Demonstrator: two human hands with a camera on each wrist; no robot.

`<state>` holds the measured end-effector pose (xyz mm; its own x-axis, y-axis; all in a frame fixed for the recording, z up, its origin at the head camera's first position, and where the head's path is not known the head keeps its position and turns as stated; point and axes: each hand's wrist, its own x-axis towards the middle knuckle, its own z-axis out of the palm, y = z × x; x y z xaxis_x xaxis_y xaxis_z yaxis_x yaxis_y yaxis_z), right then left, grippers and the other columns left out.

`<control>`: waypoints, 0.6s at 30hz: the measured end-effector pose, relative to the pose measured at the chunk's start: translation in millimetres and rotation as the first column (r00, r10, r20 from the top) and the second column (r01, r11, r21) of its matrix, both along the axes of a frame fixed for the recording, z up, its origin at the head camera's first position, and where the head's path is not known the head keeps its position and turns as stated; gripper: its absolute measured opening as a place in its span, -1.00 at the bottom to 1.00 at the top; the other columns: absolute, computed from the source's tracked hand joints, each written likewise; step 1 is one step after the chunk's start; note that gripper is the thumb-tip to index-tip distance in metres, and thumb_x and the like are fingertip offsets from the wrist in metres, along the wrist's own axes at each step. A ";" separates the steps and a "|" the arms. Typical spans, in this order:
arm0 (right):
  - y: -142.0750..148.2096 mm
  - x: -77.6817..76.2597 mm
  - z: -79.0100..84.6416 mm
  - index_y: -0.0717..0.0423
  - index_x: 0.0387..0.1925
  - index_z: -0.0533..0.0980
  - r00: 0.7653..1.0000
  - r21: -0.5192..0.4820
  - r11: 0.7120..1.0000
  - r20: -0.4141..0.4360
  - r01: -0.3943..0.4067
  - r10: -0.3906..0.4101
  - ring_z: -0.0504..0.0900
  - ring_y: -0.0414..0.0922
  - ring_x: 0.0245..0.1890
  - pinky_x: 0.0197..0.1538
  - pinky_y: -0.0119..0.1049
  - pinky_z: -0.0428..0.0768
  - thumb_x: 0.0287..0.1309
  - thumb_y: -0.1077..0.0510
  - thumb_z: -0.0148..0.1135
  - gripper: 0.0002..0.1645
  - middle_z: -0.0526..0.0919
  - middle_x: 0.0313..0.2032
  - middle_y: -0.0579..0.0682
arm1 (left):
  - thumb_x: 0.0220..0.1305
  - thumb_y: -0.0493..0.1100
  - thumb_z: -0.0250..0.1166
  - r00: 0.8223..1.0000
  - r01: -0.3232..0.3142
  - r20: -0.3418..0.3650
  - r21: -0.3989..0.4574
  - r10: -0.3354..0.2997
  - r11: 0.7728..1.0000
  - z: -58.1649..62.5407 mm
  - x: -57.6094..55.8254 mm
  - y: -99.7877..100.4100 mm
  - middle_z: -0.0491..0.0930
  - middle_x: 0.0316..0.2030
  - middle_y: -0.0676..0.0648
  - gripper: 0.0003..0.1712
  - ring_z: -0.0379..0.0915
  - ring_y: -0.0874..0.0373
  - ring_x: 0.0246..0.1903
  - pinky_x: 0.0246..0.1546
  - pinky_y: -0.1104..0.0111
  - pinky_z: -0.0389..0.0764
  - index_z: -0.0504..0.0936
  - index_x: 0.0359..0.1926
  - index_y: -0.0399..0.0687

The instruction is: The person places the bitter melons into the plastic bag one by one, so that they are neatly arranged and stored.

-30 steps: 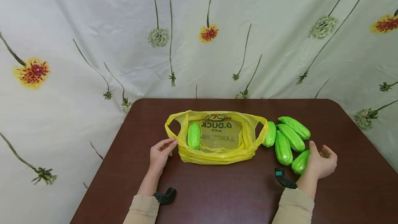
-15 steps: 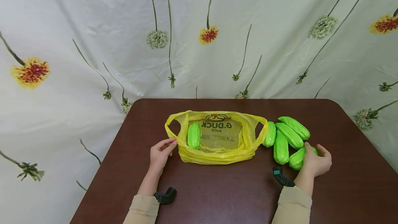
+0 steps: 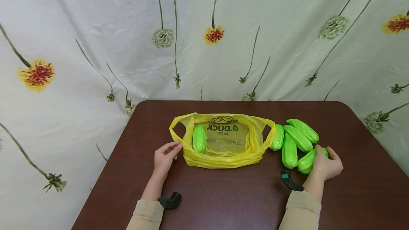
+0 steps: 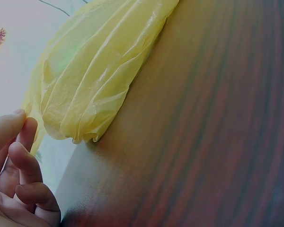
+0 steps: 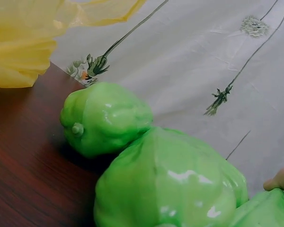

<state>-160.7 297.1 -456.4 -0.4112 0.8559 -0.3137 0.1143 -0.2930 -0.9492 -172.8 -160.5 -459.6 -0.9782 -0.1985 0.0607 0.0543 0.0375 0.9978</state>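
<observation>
Within right hand [image 3: 328, 166], gourd [image 3: 306, 162] slants away rightward

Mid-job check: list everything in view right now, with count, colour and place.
Table: 1, dark reddish-brown, lower head view
Flowered cloth: 1, pale, behind the table
Plastic bag: 1, yellow, on the table
Bagged vegetable: 1, green, bag's left end
Loose vegetables: 4, green, right of the bag
Held vegetable: 1, green, nearer than the loose ones
Wrist devices: 2, black, one per wrist
Sleeves: 2, beige, forearms
Left hand: 1, bare, pinching the bag's left edge
Right hand: 1, bare, gripping the held vegetable
</observation>
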 end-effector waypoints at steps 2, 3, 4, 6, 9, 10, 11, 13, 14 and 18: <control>0.3 0.6 1.2 0.05 0.15 0.50 1.000 -0.012 1.000 -0.021 0.017 -0.017 0.30 -0.21 0.21 0.21 -0.44 0.25 -0.02 0.08 0.40 -0.37 0.41 0.18 -0.11 | 0.16 -0.32 0.32 1.000 0.000 -0.001 -0.001 0.000 1.000 0.5 0.3 0.1 0.65 -0.44 0.12 -0.74 0.31 0.20 -0.66 -0.56 0.39 0.41 0.65 -0.13 -0.39; 0.4 0.9 1.9 0.05 0.15 0.50 0.999 -0.023 0.999 -0.034 0.025 -0.026 0.31 -0.21 0.19 0.20 -0.44 0.27 -0.03 0.09 0.41 -0.37 0.42 0.16 -0.12 | 0.16 -0.31 0.32 1.000 0.000 -0.002 -0.003 0.000 1.000 0.8 0.4 0.2 0.65 -0.44 0.12 -0.74 0.31 0.20 -0.66 -0.56 0.39 0.41 0.65 -0.13 -0.39; 0.5 1.2 2.6 0.06 0.14 0.50 0.998 -0.030 0.999 -0.045 0.033 -0.034 0.33 -0.22 0.17 0.19 -0.43 0.29 -0.03 0.10 0.41 -0.37 0.43 0.15 -0.12 | 0.16 -0.31 0.32 1.000 0.000 -0.002 -0.005 0.000 1.000 1.0 0.5 0.2 0.65 -0.44 0.12 -0.74 0.31 0.20 -0.66 -0.56 0.39 0.41 0.65 -0.13 -0.39; 1.1 1.8 3.8 0.06 0.14 0.51 0.997 -0.046 0.998 -0.062 0.043 -0.046 0.36 -0.24 0.12 0.17 -0.43 0.31 -0.04 0.10 0.42 -0.37 0.43 0.14 -0.12 | 0.16 -0.31 0.32 1.000 -0.001 -0.001 -0.006 0.001 1.000 1.5 0.7 0.3 0.65 -0.44 0.12 -0.74 0.31 0.20 -0.66 -0.56 0.39 0.41 0.65 -0.13 -0.39; 2.1 2.8 5.7 0.07 0.13 0.51 0.995 -0.068 0.996 -0.082 0.053 -0.058 0.37 -0.27 0.08 0.16 -0.44 0.32 -0.06 0.12 0.44 -0.36 0.43 0.13 -0.12 | 0.16 -0.31 0.33 1.000 -0.002 0.002 -0.008 0.002 1.000 2.0 0.9 0.4 0.64 -0.44 0.12 -0.74 0.31 0.20 -0.66 -0.55 0.39 0.41 0.65 -0.13 -0.39; 2.6 2.9 6.5 0.07 0.13 0.51 0.994 -0.077 0.995 -0.093 0.058 -0.065 0.37 -0.28 0.07 0.15 -0.45 0.32 -0.07 0.13 0.45 -0.36 0.43 0.12 -0.12 | 0.16 -0.30 0.33 1.000 -0.002 0.003 -0.008 0.002 1.000 2.0 1.0 0.3 0.64 -0.44 0.12 -0.74 0.31 0.19 -0.66 -0.55 0.39 0.41 0.65 -0.13 -0.39; 3.1 3.1 7.2 0.07 0.13 0.51 0.993 -0.081 0.995 -0.101 0.060 -0.069 0.37 -0.28 0.07 0.15 -0.45 0.33 -0.08 0.13 0.45 -0.36 0.43 0.12 -0.12 | 0.16 -0.30 0.33 1.000 -0.002 0.004 -0.008 0.002 1.000 2.2 1.1 0.4 0.64 -0.44 0.12 -0.73 0.31 0.19 -0.66 -0.55 0.40 0.41 0.65 -0.13 -0.39; 3.5 3.5 9.0 0.08 0.12 0.52 0.990 -0.082 0.994 -0.115 0.068 -0.077 0.38 -0.28 0.06 0.14 -0.45 0.33 -0.09 0.14 0.46 -0.36 0.44 0.10 -0.12 | 0.16 -0.30 0.33 1.000 -0.002 0.005 -0.009 0.002 1.000 2.3 1.3 0.4 0.64 -0.45 0.12 -0.73 0.31 0.19 -0.66 -0.55 0.40 0.41 0.65 -0.13 -0.39; 3.7 3.6 10.1 0.09 0.11 0.52 0.989 -0.081 0.994 -0.123 0.072 -0.081 0.38 -0.28 0.05 0.14 -0.45 0.33 -0.10 0.15 0.46 -0.36 0.45 0.09 -0.12 | 0.16 -0.30 0.33 1.000 -0.002 0.005 -0.008 0.003 1.000 2.3 1.4 0.4 0.64 -0.45 0.12 -0.73 0.31 0.19 -0.66 -0.55 0.40 0.41 0.65 -0.13 -0.39; 3.5 3.9 15.4 0.09 0.08 0.55 0.984 -0.078 0.993 -0.149 0.085 -0.096 0.41 -0.28 0.01 0.13 -0.45 0.34 -0.12 0.16 0.48 -0.38 0.47 0.04 -0.13 | 0.16 -0.31 0.33 1.000 -0.004 0.001 -0.004 0.004 1.000 2.4 1.8 0.5 0.64 -0.45 0.12 -0.73 0.31 0.19 -0.66 -0.56 0.40 0.41 0.65 -0.13 -0.39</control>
<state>-156.8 300.6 -440.9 -0.3808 0.8695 -0.3147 -0.0600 -0.3629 -0.9299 -171.0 -160.0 -457.3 -0.9774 -0.2025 0.0609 0.0534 0.0420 0.9977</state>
